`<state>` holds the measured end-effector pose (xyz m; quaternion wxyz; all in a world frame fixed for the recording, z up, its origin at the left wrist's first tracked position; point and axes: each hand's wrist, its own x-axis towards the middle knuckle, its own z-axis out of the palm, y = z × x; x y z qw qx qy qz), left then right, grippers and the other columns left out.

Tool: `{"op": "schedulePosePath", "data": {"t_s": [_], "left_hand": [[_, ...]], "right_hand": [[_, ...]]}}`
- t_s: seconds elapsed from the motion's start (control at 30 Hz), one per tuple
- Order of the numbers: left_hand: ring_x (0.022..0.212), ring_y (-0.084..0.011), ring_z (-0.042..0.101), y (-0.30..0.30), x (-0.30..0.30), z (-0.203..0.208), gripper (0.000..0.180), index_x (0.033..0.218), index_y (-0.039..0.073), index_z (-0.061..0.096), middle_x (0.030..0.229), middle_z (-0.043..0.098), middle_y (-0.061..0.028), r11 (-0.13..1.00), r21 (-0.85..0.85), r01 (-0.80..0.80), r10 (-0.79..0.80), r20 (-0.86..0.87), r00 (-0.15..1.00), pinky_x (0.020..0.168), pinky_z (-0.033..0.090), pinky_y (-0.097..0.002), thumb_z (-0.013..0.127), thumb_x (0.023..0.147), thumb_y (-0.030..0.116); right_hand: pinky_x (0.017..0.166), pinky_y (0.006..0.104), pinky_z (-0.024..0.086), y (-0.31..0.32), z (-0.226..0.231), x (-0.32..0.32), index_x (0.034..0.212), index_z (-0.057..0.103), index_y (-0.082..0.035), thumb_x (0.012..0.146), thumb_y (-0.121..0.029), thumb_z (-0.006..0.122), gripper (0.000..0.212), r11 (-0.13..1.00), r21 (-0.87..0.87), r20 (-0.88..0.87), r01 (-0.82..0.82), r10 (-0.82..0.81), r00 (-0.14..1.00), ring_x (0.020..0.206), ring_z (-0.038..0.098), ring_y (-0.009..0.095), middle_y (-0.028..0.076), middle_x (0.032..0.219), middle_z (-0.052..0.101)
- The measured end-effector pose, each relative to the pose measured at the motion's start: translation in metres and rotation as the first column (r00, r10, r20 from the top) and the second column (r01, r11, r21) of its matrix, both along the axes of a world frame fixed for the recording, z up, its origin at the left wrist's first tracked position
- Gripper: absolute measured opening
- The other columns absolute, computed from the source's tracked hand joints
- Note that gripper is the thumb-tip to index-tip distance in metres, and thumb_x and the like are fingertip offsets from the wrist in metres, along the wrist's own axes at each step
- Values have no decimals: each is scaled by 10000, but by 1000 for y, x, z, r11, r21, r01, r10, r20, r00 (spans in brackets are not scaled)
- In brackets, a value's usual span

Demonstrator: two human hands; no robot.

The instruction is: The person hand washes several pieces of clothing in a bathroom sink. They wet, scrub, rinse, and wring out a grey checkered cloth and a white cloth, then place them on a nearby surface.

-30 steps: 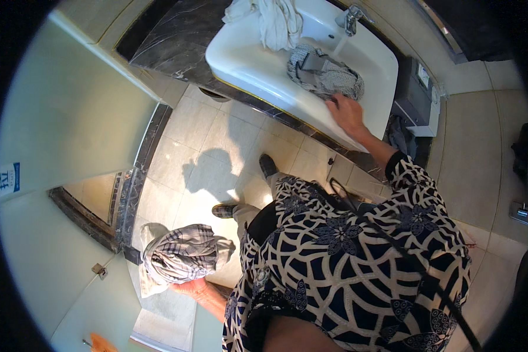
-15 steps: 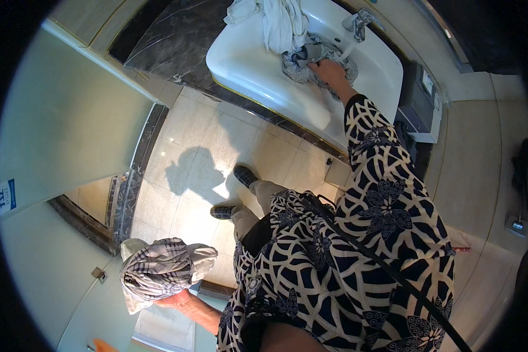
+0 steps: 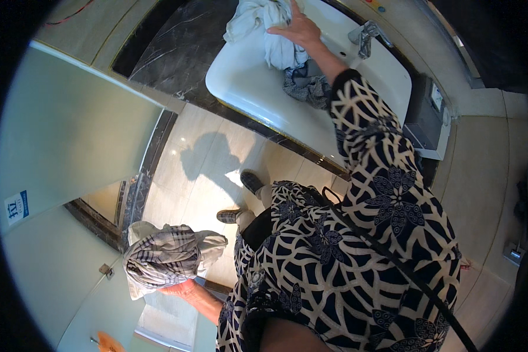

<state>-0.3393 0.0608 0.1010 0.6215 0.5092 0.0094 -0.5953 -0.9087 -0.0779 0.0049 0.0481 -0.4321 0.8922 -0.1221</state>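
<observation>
My left hand (image 3: 185, 288), its fingers mostly hidden underneath, holds up a bundle of clothes with a black-and-cream plaid cloth (image 3: 164, 255) on top and paler fabric poking out at the sides. Over the far end of the white sink (image 3: 240, 88), my right hand (image 3: 301, 30) is spread with thumb and fingers apart, right at a heap of white cloth (image 3: 249, 20) that drapes over the basin's left part; whether it touches the heap I cannot tell. A dark grey patterned cloth (image 3: 308, 91) lies wet-looking in the basin, partly behind my right sleeve.
A chrome faucet (image 3: 366, 38) stands at the basin's right rear. Dark marble countertop (image 3: 176, 53) borders the sink on the left. A grey box (image 3: 425, 117) sits right of the basin. Frosted glass panels (image 3: 82, 129) rise at left, with a metal latch (image 3: 107, 271) near the bundle.
My right hand has let go of the grey cloth and moved up and left to the white cloth, opening its fingers. Water no longer runs from the faucet. My left hand still holds the bundle.
</observation>
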Motion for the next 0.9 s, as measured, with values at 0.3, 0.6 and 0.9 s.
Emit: {"op": "schedulePosePath", "data": {"t_s": [0.3,0.6,0.9], "left_hand": [[1176,-316,279,-8,-14,11,557,1226,48,337,1277,310,-148,998,56,-27,27,15,1000,982,194,-481,435,777,361],[1176,-313,274,-15,-7,2,750,1225,67,344,1274,322,-122,987,-54,150,-157,-154,976,985,175,-497,657,587,306],[1204,-315,220,-22,-10,0,608,1254,77,298,1307,263,-128,965,-170,202,-248,-329,911,983,141,-504,457,760,394]], "right_hand": [[753,390,424,-5,-41,-66,1049,523,-66,622,-189,601,452,933,-273,419,233,-102,902,859,524,336,186,948,551],[635,366,454,163,95,-1,1061,499,-157,600,-121,629,480,934,83,-465,-346,343,816,818,529,276,111,864,506],[718,398,424,205,10,-36,1071,498,-99,679,-98,541,394,808,584,-124,-75,180,976,861,507,294,130,943,523]]}}
